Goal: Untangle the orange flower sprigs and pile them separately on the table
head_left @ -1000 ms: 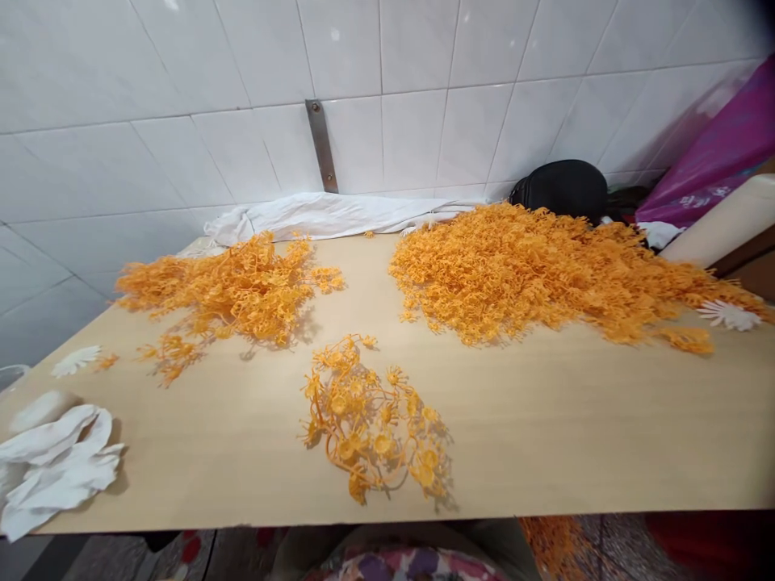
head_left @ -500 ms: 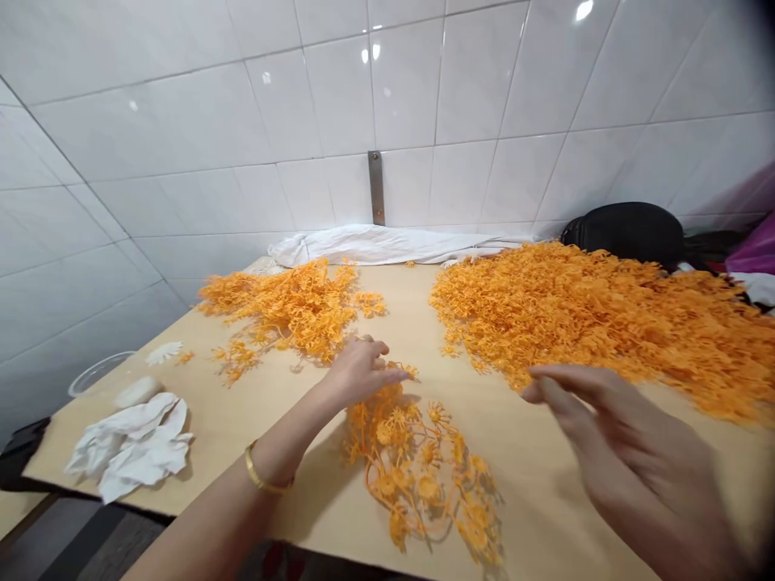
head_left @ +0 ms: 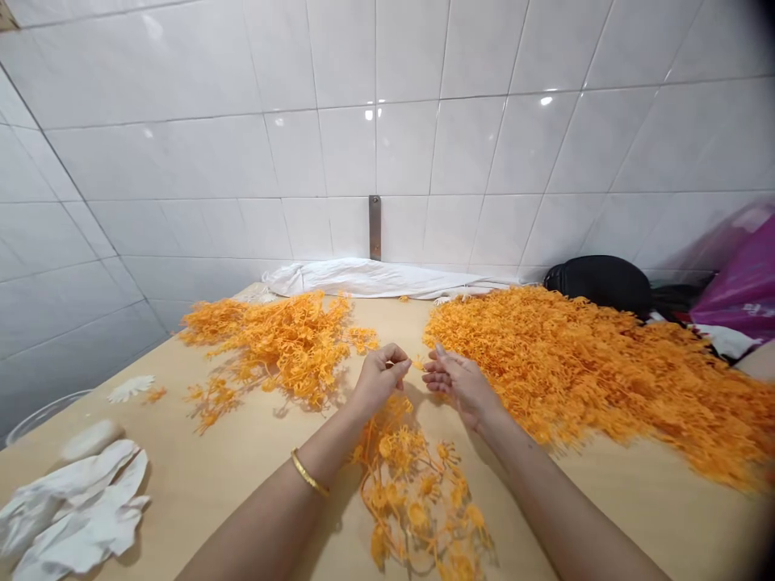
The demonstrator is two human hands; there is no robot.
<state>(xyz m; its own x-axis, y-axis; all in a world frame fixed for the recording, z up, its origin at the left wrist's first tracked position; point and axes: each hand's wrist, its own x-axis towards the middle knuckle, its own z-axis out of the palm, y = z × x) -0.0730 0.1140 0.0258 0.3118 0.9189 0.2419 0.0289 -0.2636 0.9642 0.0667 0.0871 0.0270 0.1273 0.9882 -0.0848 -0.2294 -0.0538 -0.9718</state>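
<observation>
Pinching small orange floret [head_left: 417,364] in narrow grip of left hand [head_left: 381,375], fingertips apparently closing on its edge. Holding right hand [head_left: 465,389] just beside, at floret's 3 o'clock, fingers loosely parted; not showing whether touching. Lying at 6 o'clock from hands, on surface [head_left: 605,524]: orange sprig cluster [head_left: 417,515]. Lying at 9 o'clock: smaller orange heap [head_left: 284,347]; at 3 o'clock: larger orange heap [head_left: 575,371]. Probably handling single floret two-handed. Probably calling next for right fingertips meeting floret, left pinch steady.

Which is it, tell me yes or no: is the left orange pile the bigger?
No, the right pile spreads far wider than the left pile.
</observation>
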